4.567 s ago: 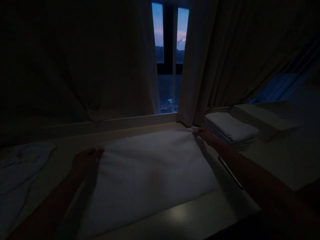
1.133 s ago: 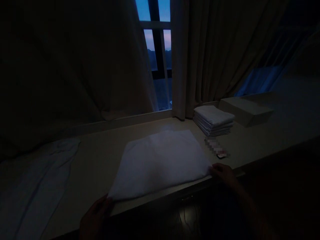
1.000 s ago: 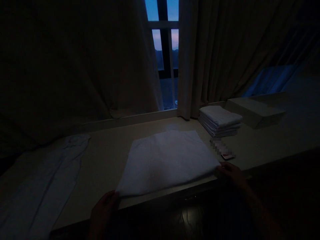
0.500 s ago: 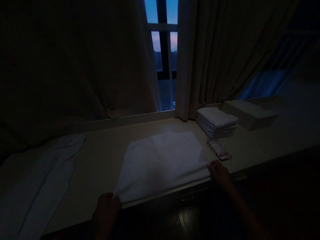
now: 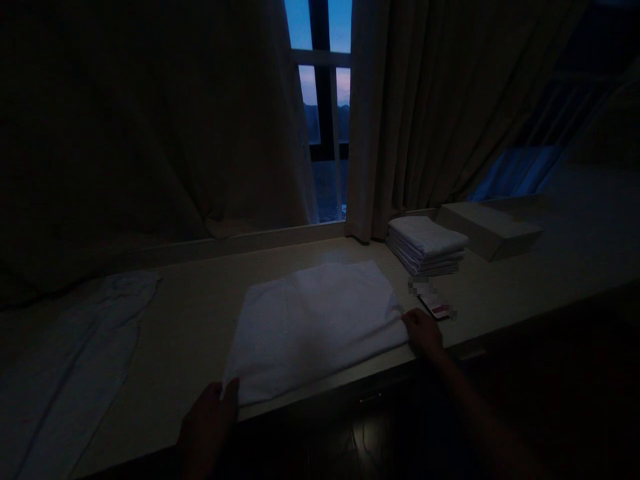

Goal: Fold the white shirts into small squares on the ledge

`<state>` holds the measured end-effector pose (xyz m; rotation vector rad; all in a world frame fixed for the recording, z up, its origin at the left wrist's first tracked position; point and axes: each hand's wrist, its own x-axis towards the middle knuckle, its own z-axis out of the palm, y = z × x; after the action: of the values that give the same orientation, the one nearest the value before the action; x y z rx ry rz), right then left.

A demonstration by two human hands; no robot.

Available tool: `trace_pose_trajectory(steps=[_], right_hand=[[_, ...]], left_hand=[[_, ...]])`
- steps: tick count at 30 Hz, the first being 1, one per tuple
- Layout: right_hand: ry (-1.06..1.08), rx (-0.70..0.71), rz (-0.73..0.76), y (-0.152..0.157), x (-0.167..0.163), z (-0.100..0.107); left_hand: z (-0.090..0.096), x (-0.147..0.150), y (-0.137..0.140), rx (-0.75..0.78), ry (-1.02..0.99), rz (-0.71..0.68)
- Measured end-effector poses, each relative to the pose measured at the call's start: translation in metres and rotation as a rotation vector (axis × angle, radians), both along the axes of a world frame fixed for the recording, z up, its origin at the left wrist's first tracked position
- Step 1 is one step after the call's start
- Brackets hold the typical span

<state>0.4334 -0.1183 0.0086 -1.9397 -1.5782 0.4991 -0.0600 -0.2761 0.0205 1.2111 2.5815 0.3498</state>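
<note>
A white towel [image 5: 315, 327] lies spread and partly folded on the light counter, its near edge along the counter's front. At its near left corner, my left hand [image 5: 209, 417] is closed on the fabric between thumb and fingers. My right hand [image 5: 424, 331] pinches the near right corner, where small creases run inward. The dim light hides part of the fingers on both hands. To the right, beyond my right hand, sits a stack of folded white towels [image 5: 427, 243].
Another white towel [image 5: 85, 360] with a darker line lies loose at the left. A phone-like flat object [image 5: 434, 307], partly pixelated, rests near the stack. Behind the stack is a pale box [image 5: 490, 230]. Dark curtains [image 5: 385, 120] frame the window [image 5: 325, 113]. The counter [image 5: 165, 347] ends at its front edge.
The whole view has shifted slightly, so most things appear a little further left. Both hands keep their hold on the towel's near corners, and the towel looks nearly the same.
</note>
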Motion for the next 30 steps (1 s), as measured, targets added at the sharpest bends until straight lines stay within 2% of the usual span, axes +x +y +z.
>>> trace_pose_trajectory(steps=[4, 9, 11, 13, 15, 18, 20, 21, 24, 30], right_hand=[[0.002, 0.048, -0.039, 0.0, -0.007, -0.001], [0.055, 0.068, -0.151, -0.005, 0.007, -0.005], [-0.05, 0.169, -0.168, -0.008, 0.005, -0.001], [-0.186, 0.321, -0.12, -0.016, -0.007, 0.005], [-0.276, 0.445, 0.064, -0.033, -0.032, 0.008], [-0.295, 0.539, 0.532, -0.067, -0.083, 0.007], [-0.289, 0.582, 0.754, -0.087, -0.114, 0.001], [-0.282, 0.601, 0.813, -0.094, -0.125, -0.002], [-0.286, 0.618, 0.859, -0.102, -0.14, -0.01], [-0.407, 0.465, 0.82, -0.09, -0.12, -0.015]], left_hand=[[0.004, 0.007, -0.001, 0.02, 0.006, 0.043], [0.008, 0.009, 0.003, 0.067, -0.036, 0.075], [0.008, 0.012, 0.001, 0.113, -0.031, 0.109], [0.005, 0.021, -0.003, 0.221, 0.081, 0.074], [-0.001, 0.042, -0.007, 0.368, 0.267, -0.105], [-0.012, 0.093, -0.005, 0.548, 0.467, -0.646], [-0.019, 0.131, 0.003, 0.587, 0.525, -0.937], [-0.022, 0.146, 0.009, 0.578, 0.546, -0.995], [-0.029, 0.171, 0.021, 0.527, 0.56, -1.001], [-0.04, 0.164, 0.019, 0.444, 0.534, -0.962]])
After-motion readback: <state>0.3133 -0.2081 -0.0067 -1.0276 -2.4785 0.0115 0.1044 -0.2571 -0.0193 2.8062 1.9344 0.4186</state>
